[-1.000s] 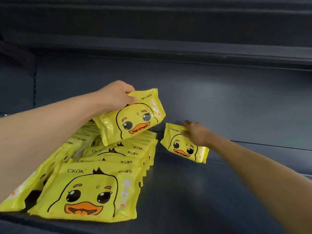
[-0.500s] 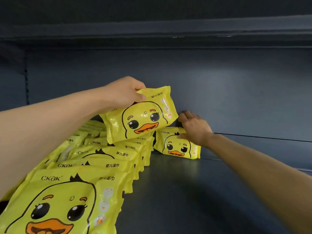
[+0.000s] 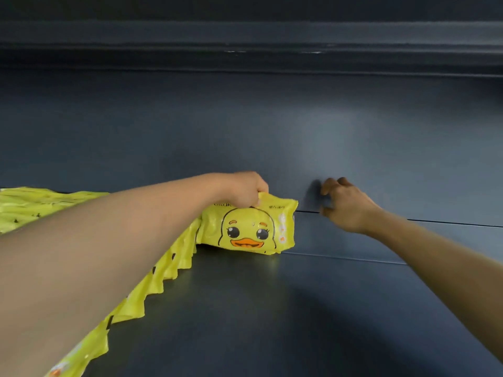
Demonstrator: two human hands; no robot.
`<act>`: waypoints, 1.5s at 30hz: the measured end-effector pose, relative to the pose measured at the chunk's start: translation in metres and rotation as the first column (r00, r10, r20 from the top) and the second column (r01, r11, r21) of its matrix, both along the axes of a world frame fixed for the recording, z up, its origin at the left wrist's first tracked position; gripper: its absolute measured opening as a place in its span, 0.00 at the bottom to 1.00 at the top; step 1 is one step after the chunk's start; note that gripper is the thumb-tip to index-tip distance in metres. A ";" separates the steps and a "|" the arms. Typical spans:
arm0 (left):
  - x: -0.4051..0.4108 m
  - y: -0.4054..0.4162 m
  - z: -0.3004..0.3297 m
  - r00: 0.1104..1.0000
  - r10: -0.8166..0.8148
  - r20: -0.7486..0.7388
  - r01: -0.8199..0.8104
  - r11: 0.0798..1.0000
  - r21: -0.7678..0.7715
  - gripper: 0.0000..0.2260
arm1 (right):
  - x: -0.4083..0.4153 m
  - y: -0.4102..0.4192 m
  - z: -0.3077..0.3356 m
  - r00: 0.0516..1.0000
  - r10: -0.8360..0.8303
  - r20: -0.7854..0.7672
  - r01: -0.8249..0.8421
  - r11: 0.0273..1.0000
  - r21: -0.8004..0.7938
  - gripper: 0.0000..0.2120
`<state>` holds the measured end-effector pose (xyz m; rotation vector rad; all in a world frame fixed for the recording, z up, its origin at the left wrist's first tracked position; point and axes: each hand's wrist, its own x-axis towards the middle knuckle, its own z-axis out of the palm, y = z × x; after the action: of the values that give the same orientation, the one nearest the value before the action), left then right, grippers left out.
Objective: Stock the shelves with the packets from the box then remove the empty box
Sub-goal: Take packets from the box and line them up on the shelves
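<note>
Pinching the top edge of a yellow packet with our left hand, we have lowered it upright against the shelf's back wall, while our right hand, fingers loosely spread and empty, has released the packet now hidden behind.

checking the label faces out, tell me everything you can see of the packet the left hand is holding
The packet is glossy yellow plastic, soft and pillow-shaped, with crimped side seams. Its front faces the camera upright, showing a cartoon duck face with an orange beak, small print above and a column of round icons at the right. It stands at the back of the shelf, against the back wall. The left hand pinches its top edge; the row of packets meets its left side.
</note>
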<state>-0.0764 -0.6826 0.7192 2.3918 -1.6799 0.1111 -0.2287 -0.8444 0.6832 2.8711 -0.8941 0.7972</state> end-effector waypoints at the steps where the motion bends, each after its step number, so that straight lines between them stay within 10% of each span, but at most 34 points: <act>1: 0.002 -0.006 -0.006 1.000 0.002 -0.005 -0.002 1.000 0.015 0.05 | -0.002 -0.003 -0.003 1.000 -0.003 -0.019 0.003 1.000 0.011 0.20; 8: 0.008 -0.030 -0.046 0.986 0.149 0.077 -0.145 0.988 -0.052 0.21 | -0.005 -0.005 -0.011 0.996 0.019 -0.083 -0.016 0.999 0.036 0.22; 16: 0.014 0.011 -0.033 0.922 0.261 0.285 -0.216 0.960 -0.181 0.15 | -0.005 0.024 -0.007 0.996 0.070 -0.056 -0.068 0.997 0.031 0.25; 31: -0.012 0.240 -0.005 0.948 0.291 0.130 -0.258 0.939 -0.226 0.10 | -0.027 0.224 0.005 0.984 0.176 -0.012 -0.176 0.984 -0.004 0.24; 45: -0.043 0.448 -0.110 0.961 0.241 -0.139 -0.258 0.959 -0.120 0.07 | -0.057 0.456 -0.078 0.934 0.356 -0.031 -0.346 0.923 0.167 0.22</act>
<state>-0.1191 -0.2344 0.6097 2.4414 -1.2690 0.1125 -0.2856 -0.3880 0.6052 3.2309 -0.4567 0.6798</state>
